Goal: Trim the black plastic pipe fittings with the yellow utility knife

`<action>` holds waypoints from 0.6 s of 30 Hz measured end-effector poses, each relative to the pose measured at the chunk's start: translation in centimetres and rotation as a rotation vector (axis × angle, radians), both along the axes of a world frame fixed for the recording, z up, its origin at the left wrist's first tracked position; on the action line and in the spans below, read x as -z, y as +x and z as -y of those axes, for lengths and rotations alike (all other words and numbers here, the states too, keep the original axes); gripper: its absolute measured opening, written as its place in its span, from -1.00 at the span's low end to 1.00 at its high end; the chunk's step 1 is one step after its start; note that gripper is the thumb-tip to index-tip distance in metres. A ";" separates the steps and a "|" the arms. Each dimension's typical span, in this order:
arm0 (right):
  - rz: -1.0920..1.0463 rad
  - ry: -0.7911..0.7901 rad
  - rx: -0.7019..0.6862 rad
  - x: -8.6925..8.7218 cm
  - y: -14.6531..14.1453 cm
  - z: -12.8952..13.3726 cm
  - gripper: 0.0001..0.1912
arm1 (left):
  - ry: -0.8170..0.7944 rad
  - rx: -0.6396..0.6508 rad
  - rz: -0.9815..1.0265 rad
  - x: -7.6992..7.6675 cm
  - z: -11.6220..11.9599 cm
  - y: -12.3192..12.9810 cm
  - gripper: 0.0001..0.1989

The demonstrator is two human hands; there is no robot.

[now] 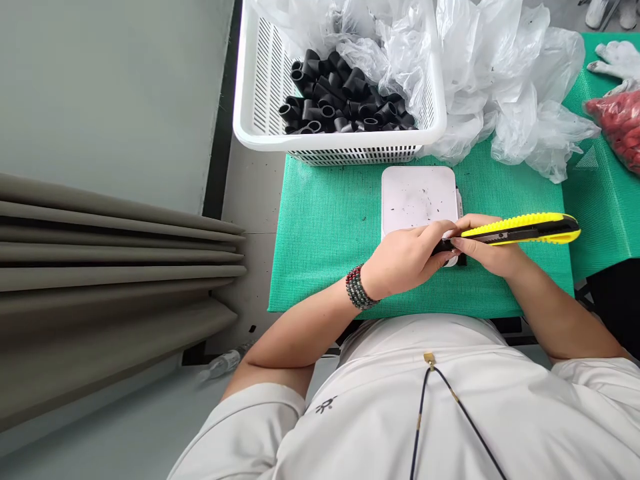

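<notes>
My left hand (403, 261), with a beaded bracelet at the wrist, is closed round a small black pipe fitting (441, 247), mostly hidden by the fingers. Close against it, my right hand (493, 257) grips a yellow and black utility knife (525, 230). The knife's handle points right and its front end meets the fitting between both hands; the blade tip is hidden. Under the hands lies a white square device with rounded corners (413, 193), with dark shavings on its top.
A white plastic basket (340, 141) full of black tee-shaped pipe fittings (345, 100) stands at the back. Clear plastic bags (510, 87) lie right of it. Farther right are a bag of red pieces (617, 127) and a white glove (617, 60). Green mesh (320, 227) covers the table.
</notes>
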State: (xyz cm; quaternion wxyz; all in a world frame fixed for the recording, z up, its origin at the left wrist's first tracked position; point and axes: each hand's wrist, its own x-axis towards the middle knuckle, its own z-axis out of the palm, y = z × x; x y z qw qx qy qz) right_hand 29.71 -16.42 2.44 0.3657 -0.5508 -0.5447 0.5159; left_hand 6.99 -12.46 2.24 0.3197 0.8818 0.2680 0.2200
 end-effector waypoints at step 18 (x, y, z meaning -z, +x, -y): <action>0.087 0.022 0.011 -0.4 -0.3 0.0 -0.61 | 0.106 0.016 -0.119 -0.1 -0.1 0.1 -0.65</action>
